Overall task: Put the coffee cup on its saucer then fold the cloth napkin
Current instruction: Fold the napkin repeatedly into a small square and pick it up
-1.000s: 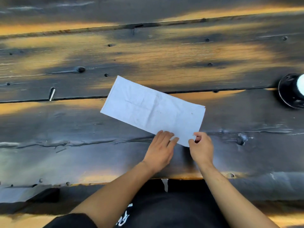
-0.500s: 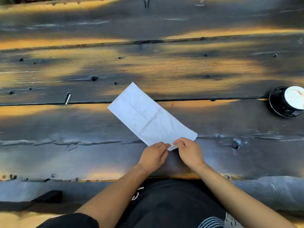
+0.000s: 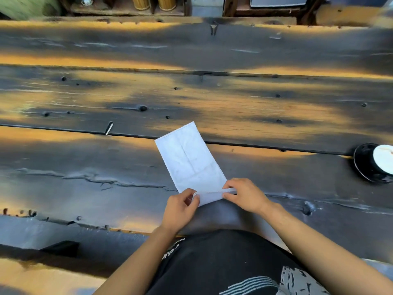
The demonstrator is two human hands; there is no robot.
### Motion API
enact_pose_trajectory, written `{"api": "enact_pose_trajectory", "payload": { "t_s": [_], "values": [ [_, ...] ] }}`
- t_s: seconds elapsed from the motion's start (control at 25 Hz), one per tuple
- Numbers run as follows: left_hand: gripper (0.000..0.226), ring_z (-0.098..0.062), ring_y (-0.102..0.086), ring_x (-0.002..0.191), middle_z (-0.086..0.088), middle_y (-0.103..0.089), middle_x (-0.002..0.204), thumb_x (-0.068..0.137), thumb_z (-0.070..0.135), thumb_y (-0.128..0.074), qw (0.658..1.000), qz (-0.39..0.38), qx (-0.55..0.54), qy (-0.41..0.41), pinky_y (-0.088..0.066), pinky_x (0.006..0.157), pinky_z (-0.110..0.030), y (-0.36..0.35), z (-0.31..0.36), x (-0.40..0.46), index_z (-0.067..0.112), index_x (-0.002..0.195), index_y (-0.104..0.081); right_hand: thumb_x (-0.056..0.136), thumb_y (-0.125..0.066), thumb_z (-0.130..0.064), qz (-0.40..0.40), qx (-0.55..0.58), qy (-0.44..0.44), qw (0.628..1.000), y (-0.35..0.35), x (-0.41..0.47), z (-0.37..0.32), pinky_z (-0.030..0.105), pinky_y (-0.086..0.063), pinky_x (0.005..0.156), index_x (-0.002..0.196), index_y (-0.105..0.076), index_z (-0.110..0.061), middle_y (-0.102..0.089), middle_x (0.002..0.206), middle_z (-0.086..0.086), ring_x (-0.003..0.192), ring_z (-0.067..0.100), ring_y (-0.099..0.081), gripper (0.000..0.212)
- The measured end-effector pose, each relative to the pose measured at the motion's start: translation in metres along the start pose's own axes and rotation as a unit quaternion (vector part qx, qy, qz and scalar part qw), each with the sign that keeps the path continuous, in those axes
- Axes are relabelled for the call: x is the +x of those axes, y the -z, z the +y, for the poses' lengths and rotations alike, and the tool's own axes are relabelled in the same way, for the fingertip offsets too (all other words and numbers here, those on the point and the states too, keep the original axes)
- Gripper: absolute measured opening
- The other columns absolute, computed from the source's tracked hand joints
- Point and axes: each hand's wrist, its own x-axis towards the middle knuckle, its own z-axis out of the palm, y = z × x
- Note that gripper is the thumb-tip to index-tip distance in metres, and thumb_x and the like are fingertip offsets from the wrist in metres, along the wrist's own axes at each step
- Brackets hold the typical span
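While napkin (image 3: 190, 160) lies lengthwise on table (image 3: 85, 184), my left hand (image 3: 180, 209) and right hand (image 3: 246, 195) pinch near corners, edge lifted; cup (image 3: 383, 159) on saucer (image 3: 363, 160) far right.

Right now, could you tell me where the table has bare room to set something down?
Bare boards lie left of the napkin and beyond its far end. Right, room runs up to the cup on its saucer. Crowded: the near edge, where left hand and right hand pinch the napkin.
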Motion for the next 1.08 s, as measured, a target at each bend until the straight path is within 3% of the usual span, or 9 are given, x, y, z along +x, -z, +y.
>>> {"api": "enact_pose_trajectory", "payload": {
  "t_s": [0.08, 0.2, 0.36, 0.48, 0.6, 0.72, 0.8, 0.92, 1.08],
  "values": [
    [0.022, -0.011, -0.040, 0.055, 0.008, -0.046, 0.056, 0.096, 0.033, -0.059, 0.998, 0.012, -0.047, 0.032, -0.035, 0.058, -0.028, 0.008, -0.001, 0.000, 0.021, 0.077, -0.061, 0.087, -0.068, -0.031, 0.004, 0.023, -0.012, 1.000, 0.008, 0.005, 0.003, 0.024, -0.042, 0.069, 0.086, -0.068, -0.030, -0.069, 0.088, -0.013, 0.081, 0.006, -0.060, 0.001],
    [0.033, -0.015, -0.037, 0.060, 0.002, -0.041, 0.060, 0.090, 0.043, -0.057, 0.985, 0.061, -0.139, 0.076, -0.033, 0.060, -0.032, 0.021, -0.007, 0.007, 0.013, 0.075, -0.058, 0.086, -0.072, -0.023, 0.012, 0.122, -0.043, 0.992, 0.020, 0.019, 0.002, 0.021, -0.040, 0.061, 0.082, -0.069, -0.022, -0.066, 0.074, -0.010, 0.064, 0.003, -0.053, 0.005],
    [0.025, -0.010, -0.044, 0.059, 0.010, -0.053, 0.059, 0.097, 0.028, -0.063, 0.965, 0.100, -0.213, 0.118, -0.038, 0.062, -0.034, 0.032, -0.009, 0.025, 0.013, 0.078, -0.065, 0.096, -0.064, -0.018, -0.001, 0.225, -0.024, 0.974, 0.031, 0.039, -0.007, 0.026, -0.039, 0.065, 0.090, -0.067, -0.008, -0.061, 0.076, -0.003, 0.069, 0.009, -0.050, 0.012],
    [0.025, -0.010, -0.055, 0.064, 0.000, -0.068, 0.070, 0.095, 0.036, -0.064, 0.961, 0.116, -0.222, 0.120, -0.041, 0.062, -0.033, 0.043, -0.007, 0.046, 0.014, 0.082, -0.068, 0.100, -0.059, -0.020, 0.012, 0.281, -0.029, 0.959, 0.034, 0.060, -0.017, 0.023, -0.040, 0.065, 0.099, -0.067, -0.006, -0.064, 0.081, -0.001, 0.070, 0.007, -0.053, 0.016],
    [0.025, -0.014, -0.063, 0.070, -0.007, -0.074, 0.082, 0.095, 0.037, -0.063, 0.960, 0.118, -0.211, 0.140, -0.046, 0.063, -0.037, 0.055, -0.010, 0.072, 0.016, 0.082, -0.068, 0.095, -0.061, -0.038, 0.022, 0.304, -0.025, 0.952, 0.035, 0.088, -0.027, 0.030, -0.039, 0.067, 0.100, -0.064, -0.002, -0.062, 0.080, 0.006, 0.073, 0.014, -0.052, 0.036],
    [0.023, -0.013, -0.063, 0.067, -0.002, -0.074, 0.080, 0.096, 0.032, -0.065, 0.956, 0.136, -0.204, 0.162, -0.050, 0.064, -0.037, 0.069, -0.013, 0.100, 0.018, 0.079, -0.067, 0.098, -0.063, -0.020, 0.044, 0.369, -0.065, 0.926, 0.038, 0.116, -0.040, 0.021, -0.052, 0.072, 0.104, -0.069, 0.000, -0.076, 0.093, 0.002, 0.078, 0.008, -0.068, 0.022],
    [0.023, -0.010, -0.061, 0.066, -0.001, -0.073, 0.079, 0.096, 0.032, -0.065, 0.955, 0.147, -0.195, 0.169, -0.050, 0.065, -0.035, 0.075, -0.018, 0.121, 0.017, 0.079, -0.068, 0.097, -0.064, -0.015, 0.056, 0.403, -0.097, 0.908, 0.039, 0.139, -0.044, 0.027, -0.055, 0.080, 0.103, -0.071, -0.003, -0.078, 0.097, 0.004, 0.083, 0.011, -0.071, 0.015],
    [0.023, -0.012, -0.067, 0.073, 0.002, -0.076, 0.083, 0.095, 0.035, -0.065, 0.953, 0.151, -0.183, 0.188, -0.057, 0.072, -0.040, 0.079, -0.031, 0.149, 0.016, 0.084, -0.071, 0.096, -0.065, -0.015, 0.061, 0.415, -0.127, 0.899, 0.040, 0.176, -0.047, 0.039, -0.054, 0.080, 0.094, -0.072, -0.004, -0.078, 0.096, 0.009, 0.082, 0.019, -0.069, 0.013],
    [0.024, -0.018, -0.066, 0.067, 0.002, -0.074, 0.079, 0.095, 0.043, -0.061, 0.957, 0.154, -0.140, 0.203, -0.061, 0.061, -0.048, 0.082, -0.042, 0.179, 0.024, 0.082, -0.066, 0.097, -0.063, -0.019, 0.081, 0.396, -0.126, 0.906, 0.035, 0.217, -0.047, 0.032, -0.047, 0.073, 0.083, -0.071, -0.012, -0.071, 0.086, 0.003, 0.077, 0.015, -0.059, 0.017]
  ]
}}
